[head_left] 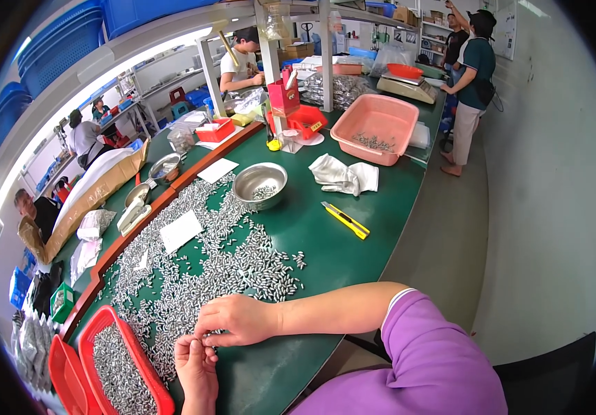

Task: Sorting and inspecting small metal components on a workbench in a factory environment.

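Note:
Both my hands meet at the near edge of a wide spread of small silver metal pieces (242,270) on the green table (332,263). My left hand (196,366) points upward with its thumb and fingers pinched together. From the right, my right hand (239,319) reaches across, its fingertips closed and touching the left ones. Whatever lies between the fingertips is hidden or too small to name. Beside my left hand stands a red basket (159,387) full of the same silver pieces.
A steel bowl (260,181) holds some pieces; white paper (181,231) lies among the spread. Farther right are a yellow utility knife (346,220), white gloves (343,174) and a pink tub (374,114). A wooden divider (166,200) runs along the left. Several people work beyond.

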A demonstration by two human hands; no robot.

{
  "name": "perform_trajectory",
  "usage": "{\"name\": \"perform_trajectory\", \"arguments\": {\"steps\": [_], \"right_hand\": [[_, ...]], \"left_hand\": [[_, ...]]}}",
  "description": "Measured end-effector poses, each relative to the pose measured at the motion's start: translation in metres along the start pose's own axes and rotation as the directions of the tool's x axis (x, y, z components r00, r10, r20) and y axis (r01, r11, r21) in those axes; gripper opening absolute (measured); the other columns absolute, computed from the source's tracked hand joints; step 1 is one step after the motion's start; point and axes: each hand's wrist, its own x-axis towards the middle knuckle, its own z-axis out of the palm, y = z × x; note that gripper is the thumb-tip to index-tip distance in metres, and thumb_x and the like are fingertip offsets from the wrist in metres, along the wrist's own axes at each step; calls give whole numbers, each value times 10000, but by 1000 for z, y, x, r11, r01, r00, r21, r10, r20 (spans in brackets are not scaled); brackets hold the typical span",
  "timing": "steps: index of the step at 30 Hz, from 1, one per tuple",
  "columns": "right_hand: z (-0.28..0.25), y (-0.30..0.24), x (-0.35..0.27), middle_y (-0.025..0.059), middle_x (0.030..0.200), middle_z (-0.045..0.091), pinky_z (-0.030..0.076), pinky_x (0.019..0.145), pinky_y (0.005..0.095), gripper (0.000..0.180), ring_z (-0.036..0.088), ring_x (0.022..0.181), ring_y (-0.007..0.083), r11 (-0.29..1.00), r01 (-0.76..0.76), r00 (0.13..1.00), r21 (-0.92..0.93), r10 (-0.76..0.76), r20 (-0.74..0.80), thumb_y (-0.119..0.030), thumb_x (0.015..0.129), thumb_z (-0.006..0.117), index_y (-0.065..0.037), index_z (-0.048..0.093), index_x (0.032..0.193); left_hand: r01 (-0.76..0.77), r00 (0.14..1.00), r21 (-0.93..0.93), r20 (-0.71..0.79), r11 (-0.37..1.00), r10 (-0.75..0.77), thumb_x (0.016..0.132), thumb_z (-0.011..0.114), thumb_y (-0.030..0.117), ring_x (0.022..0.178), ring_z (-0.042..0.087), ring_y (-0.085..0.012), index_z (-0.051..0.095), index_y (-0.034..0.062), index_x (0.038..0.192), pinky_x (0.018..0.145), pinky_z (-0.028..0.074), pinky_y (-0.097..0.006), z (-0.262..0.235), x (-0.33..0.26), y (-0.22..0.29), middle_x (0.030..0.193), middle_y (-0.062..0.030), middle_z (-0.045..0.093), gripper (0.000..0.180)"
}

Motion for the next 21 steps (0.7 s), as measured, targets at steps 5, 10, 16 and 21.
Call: {"name": "perform_trajectory", "arguments": {"steps": [5,10,16,21], "right_hand": [[1,2,-1,66,956,635,518,789,393,178,629,912,282,1000,-3,1000,-3,3,5,-230,881,673,-93,645,992],[0,0,0,66,953,634,517,788,393,174,628,910,281,1000,9,1000,-7,-9,1,-226,878,673,-91,643,984],[1,2,0,66,945,633,517,784,390,172,628,905,280,1000,6,1000,1,-6,-6,-224,872,677,-88,638,970],[1,2,0,70,936,632,518,772,385,173,629,895,280,1000,11,1000,19,-11,-4,-217,866,680,-81,636,963]], "left_hand": [[1,1000,4,-3,1000,-1,1002,541,93,680,604,-118,538,73,1053,608,533,-230,1,1,-1,884,-60,631,55],[1,1000,-1,9,1000,-1,1000,540,85,683,610,-115,538,75,1054,606,537,-224,1,-1,0,883,-57,632,55],[7,1000,2,1,1000,-7,998,550,92,687,613,-109,543,75,1051,605,537,-221,1,-1,1,879,-53,640,56],[6,1000,2,2,1000,-6,997,553,96,690,615,-108,546,75,1053,607,537,-219,1,-1,1,877,-53,642,59]]}}
